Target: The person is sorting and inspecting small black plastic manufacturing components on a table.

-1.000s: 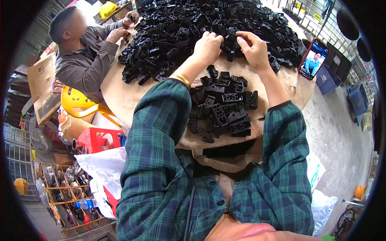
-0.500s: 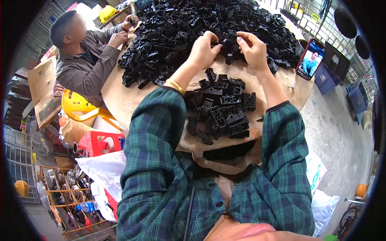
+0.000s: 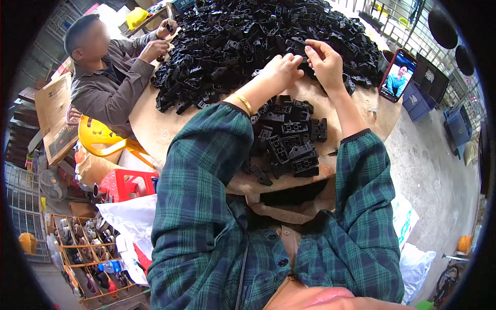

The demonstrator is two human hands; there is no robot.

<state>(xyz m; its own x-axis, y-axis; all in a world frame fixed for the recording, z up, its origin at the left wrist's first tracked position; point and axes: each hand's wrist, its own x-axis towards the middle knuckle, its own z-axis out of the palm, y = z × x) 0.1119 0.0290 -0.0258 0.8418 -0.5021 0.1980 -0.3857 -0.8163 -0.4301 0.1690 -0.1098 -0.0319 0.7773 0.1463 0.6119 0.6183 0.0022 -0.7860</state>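
Note:
My right hand (image 3: 326,66) is closed, thumb and forefinger pinching a black plastic part (image 3: 297,43) at the near edge of a big heap of similar parts (image 3: 232,33). Close beside it, my left hand (image 3: 281,73) has curled fingers, their tips near the same part; what they grip is hidden behind the hand. Below both hands, nearer to me, lies a smaller pile of black plastic parts (image 3: 289,142) with rectangular openings, partly covered by my left forearm.
The heap stands on a round, light brown table (image 3: 147,116). A phone (image 3: 398,76) leans upright at the table's right side. At the left, a co-worker (image 3: 111,77) handles parts by the heap. A red stool (image 3: 121,183) and yellow chair (image 3: 103,139) stand at the left.
My left hand has moved right and slightly toward me, up against my right hand, its forearm now over part of the small pile. My right hand has stayed nearly in place.

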